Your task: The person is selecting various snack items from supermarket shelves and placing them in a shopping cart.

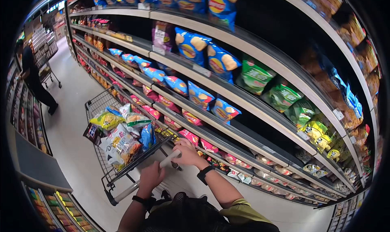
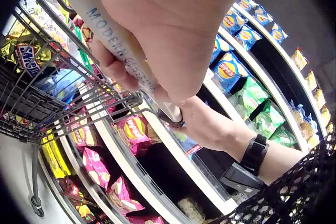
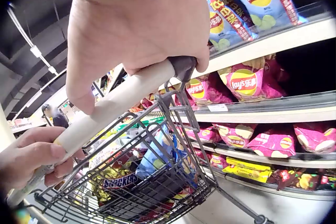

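Note:
A shopping cart (image 1: 106, 150) with a pale handle bar (image 1: 132, 188) stands in front of the person. The left hand (image 1: 151, 176) grips the middle of the bar; in the left wrist view the hand (image 2: 152, 40) wraps round the lettered bar. Near the bar's shelf-side end, the right hand (image 1: 187, 154) has its fingers round it, and in the right wrist view this hand (image 3: 139, 22) lies over the bar beside a dark end cap (image 3: 184, 67). Snack bags fill part of the basket, among them a white bag (image 1: 118, 142), a yellow bag (image 1: 106, 120) and a blue bag (image 1: 147, 136).
Long shelves (image 1: 227, 81) of blue, green and pink chip bags run along the right, close to the cart. A person in dark clothes (image 1: 32, 75) stands up the aisle at the left near another cart (image 1: 49, 74). Low shelves (image 1: 53, 207) line the left side.

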Demonstrator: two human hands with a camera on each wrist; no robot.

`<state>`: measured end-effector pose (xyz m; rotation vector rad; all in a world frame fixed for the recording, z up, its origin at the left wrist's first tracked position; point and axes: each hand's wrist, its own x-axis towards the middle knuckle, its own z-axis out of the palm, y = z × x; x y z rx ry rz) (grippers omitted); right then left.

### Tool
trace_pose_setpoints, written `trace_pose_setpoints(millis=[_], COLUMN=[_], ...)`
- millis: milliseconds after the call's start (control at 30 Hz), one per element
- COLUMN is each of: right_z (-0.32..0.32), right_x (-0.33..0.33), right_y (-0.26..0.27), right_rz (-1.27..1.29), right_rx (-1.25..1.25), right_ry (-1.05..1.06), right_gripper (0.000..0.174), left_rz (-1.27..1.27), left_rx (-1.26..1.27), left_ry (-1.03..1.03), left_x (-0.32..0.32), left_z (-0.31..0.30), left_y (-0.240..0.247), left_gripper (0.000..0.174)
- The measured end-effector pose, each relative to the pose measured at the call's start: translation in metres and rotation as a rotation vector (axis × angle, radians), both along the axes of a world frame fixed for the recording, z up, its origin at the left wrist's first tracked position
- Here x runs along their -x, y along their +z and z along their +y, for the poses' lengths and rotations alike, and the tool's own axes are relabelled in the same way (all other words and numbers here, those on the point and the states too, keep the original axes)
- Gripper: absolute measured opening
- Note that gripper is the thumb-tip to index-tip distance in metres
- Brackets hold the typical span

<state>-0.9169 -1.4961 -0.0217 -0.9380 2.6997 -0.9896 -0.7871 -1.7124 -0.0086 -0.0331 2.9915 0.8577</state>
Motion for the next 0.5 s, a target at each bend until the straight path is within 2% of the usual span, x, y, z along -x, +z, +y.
trace_pose_setpoints(millis=[267,400,500], right_z=[-0.069,-0.098,-0.118], right_x=[0.014,0.017,0.023], right_y=[-0.014,-0.004,-0.007], right_rz=[-0.052,-0.076,-0.072], right_rx=[0.053,-0.076,-0.047], right_ry=[0.014,0.035,0.042], right_gripper=[0.045,0.048,0.046], left_rz=[0.029,0.044,0.033], left_rx=[0.120,0.133,0.137], left_ry=[0.007,0.063,0.085], left_x=[0.016,0.025,0.033], left_z=[-0.071,-0.101,-0.122], left_y=[0.006,0.003,0.004], left_gripper=[0.028,0.028,0.029])
